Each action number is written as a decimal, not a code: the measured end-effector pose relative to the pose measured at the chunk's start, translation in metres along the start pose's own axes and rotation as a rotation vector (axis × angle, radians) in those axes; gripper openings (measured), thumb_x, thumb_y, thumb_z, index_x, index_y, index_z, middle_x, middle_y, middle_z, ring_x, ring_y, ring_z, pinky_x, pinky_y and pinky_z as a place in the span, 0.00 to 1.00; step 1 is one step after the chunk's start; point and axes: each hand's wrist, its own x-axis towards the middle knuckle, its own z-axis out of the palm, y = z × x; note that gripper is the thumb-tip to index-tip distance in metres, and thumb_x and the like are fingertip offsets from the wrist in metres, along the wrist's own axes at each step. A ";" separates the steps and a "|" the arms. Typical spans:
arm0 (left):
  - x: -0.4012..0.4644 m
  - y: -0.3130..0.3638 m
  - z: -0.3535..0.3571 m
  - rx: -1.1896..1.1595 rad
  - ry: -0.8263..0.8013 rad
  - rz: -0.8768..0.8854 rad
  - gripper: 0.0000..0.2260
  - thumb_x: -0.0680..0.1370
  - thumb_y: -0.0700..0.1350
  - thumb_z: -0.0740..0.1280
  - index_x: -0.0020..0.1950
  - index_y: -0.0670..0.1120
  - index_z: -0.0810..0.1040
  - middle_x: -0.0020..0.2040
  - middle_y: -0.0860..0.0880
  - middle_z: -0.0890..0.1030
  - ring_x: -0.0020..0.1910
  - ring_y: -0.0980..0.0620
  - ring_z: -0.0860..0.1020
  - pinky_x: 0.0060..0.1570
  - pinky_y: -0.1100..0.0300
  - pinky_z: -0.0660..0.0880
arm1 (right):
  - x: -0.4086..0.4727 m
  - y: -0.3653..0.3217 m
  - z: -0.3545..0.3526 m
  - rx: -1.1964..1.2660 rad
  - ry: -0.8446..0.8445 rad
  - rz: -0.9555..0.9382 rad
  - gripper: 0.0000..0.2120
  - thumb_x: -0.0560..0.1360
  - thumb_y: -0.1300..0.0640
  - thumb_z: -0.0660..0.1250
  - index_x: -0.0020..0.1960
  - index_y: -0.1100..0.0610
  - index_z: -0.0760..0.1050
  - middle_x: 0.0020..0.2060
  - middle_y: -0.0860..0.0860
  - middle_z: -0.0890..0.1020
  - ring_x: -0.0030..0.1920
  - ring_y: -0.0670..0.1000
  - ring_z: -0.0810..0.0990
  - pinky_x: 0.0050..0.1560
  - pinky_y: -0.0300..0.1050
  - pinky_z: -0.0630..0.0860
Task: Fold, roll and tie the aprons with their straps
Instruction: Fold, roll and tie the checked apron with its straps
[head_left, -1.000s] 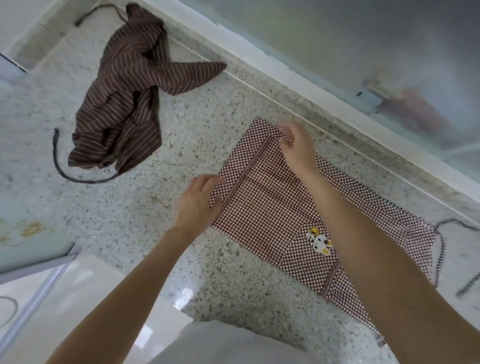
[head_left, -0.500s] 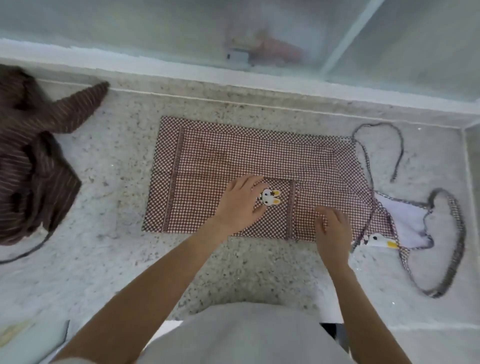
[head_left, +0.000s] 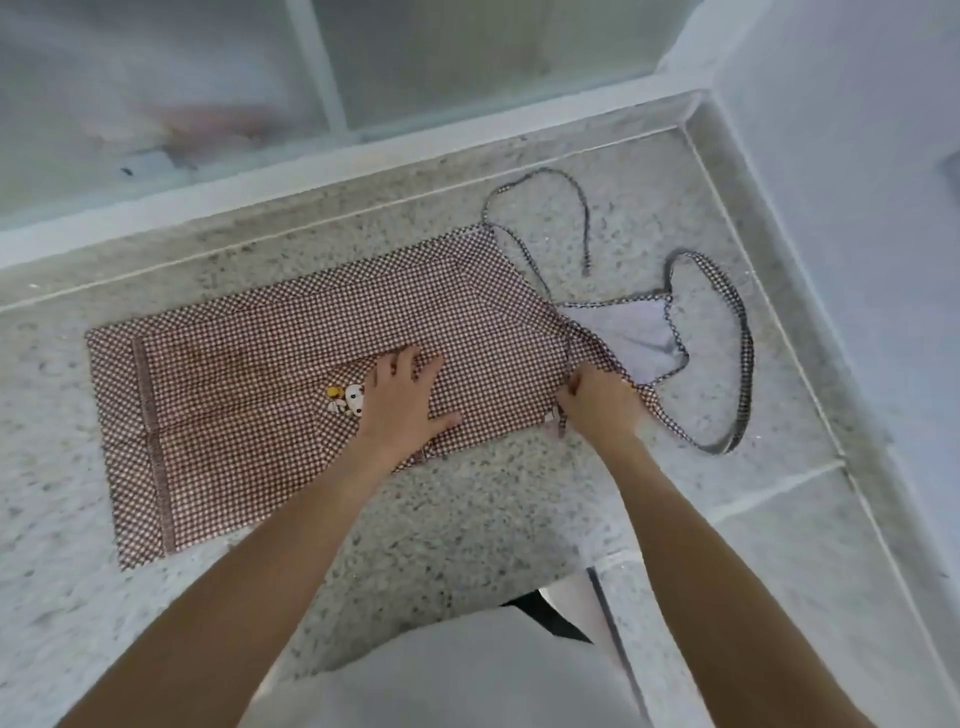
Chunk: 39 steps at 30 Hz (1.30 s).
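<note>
A brown-and-white checked apron (head_left: 249, 395) lies folded into a long strip on the speckled stone counter (head_left: 467, 519). My left hand (head_left: 402, 405) presses flat on its middle, fingers spread, partly covering a small cartoon patch (head_left: 343, 400). My right hand (head_left: 602, 402) has its fingers curled on the cloth where the skirt meets the bib. The bib's pale lining (head_left: 631, 338) shows to the right. The neck loop (head_left: 737, 353) and a thin waist strap (head_left: 550, 218) trail loose on the counter beyond it.
A frosted window with a white frame (head_left: 322, 78) runs along the back of the counter. A raised stone ledge and a white wall (head_left: 841, 208) close off the right side. My white clothing (head_left: 457, 675) fills the bottom edge.
Both hands slid right along the apron: the left from the hem end to the middle, the right to the bib end. The view swung right, so the brown striped apron is out of frame.
</note>
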 end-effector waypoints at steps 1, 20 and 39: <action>0.002 0.004 0.000 0.009 0.003 -0.005 0.37 0.72 0.67 0.62 0.75 0.52 0.56 0.74 0.44 0.56 0.71 0.41 0.56 0.69 0.45 0.56 | 0.007 0.004 -0.005 0.031 -0.018 -0.016 0.10 0.75 0.50 0.63 0.45 0.58 0.74 0.38 0.54 0.79 0.43 0.56 0.79 0.36 0.43 0.68; 0.091 0.123 -0.024 -0.223 0.215 0.331 0.15 0.76 0.43 0.66 0.63 0.45 0.75 0.60 0.46 0.76 0.58 0.46 0.73 0.57 0.52 0.71 | 0.062 0.101 -0.059 0.204 0.401 -0.399 0.15 0.70 0.47 0.69 0.50 0.56 0.76 0.46 0.53 0.78 0.48 0.58 0.75 0.49 0.52 0.72; 0.150 0.158 -0.026 -0.126 0.272 0.234 0.12 0.80 0.50 0.60 0.51 0.44 0.77 0.49 0.46 0.79 0.49 0.47 0.75 0.44 0.54 0.72 | 0.125 0.131 -0.078 0.295 0.138 -0.195 0.12 0.78 0.50 0.61 0.56 0.57 0.73 0.42 0.55 0.82 0.42 0.56 0.79 0.39 0.47 0.75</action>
